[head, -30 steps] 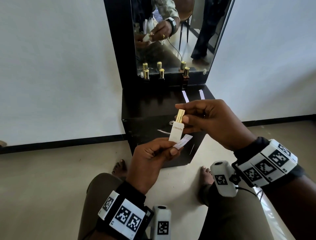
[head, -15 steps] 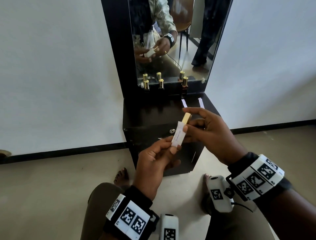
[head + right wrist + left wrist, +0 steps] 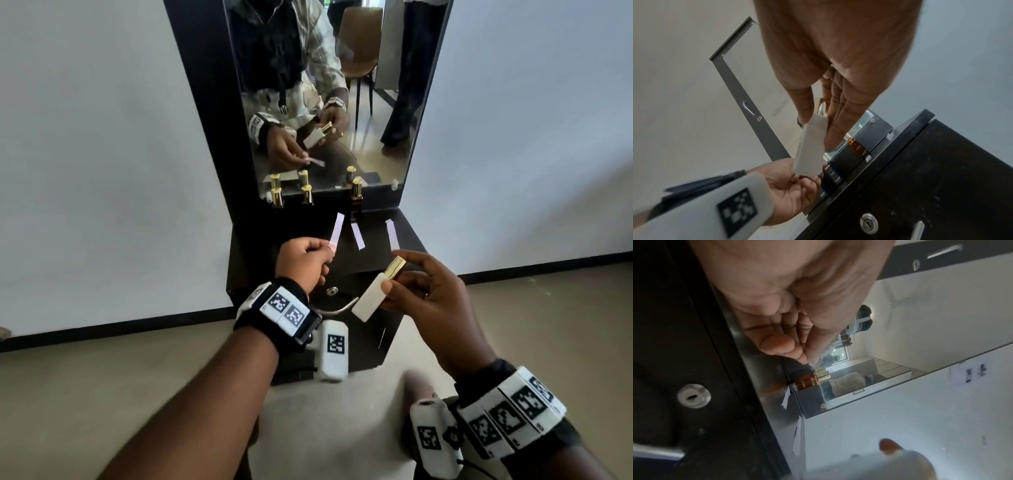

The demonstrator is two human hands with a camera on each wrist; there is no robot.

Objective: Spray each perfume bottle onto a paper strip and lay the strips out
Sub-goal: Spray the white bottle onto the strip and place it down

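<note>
My left hand [image 3: 305, 262] pinches a white paper strip [image 3: 336, 230] by its lower end and holds it over the black cabinet top [image 3: 407, 240], left of two strips [image 3: 357, 235] [image 3: 392, 233] lying there. My right hand [image 3: 428, 294] grips a white perfume bottle [image 3: 371, 297] with a gold cap [image 3: 394, 267], tilted, to the right of the left hand. In the right wrist view the same white bottle [image 3: 810, 146] sits between thumb and fingers. Three gold-capped bottles [image 3: 276, 197] [image 3: 307, 194] [image 3: 356, 197] stand against the mirror.
A tall mirror [image 3: 329, 85] in a black frame rises behind the cabinet and reflects me, a chair and a standing person. The cabinet door has a keyhole [image 3: 331, 291] and a metal handle [image 3: 337, 307]. White walls flank it; beige floor lies below.
My left hand has pulled the strip away from the bottle and carried it forward and up over the cabinet top. My right hand has drawn the bottle to the right and tilted it.
</note>
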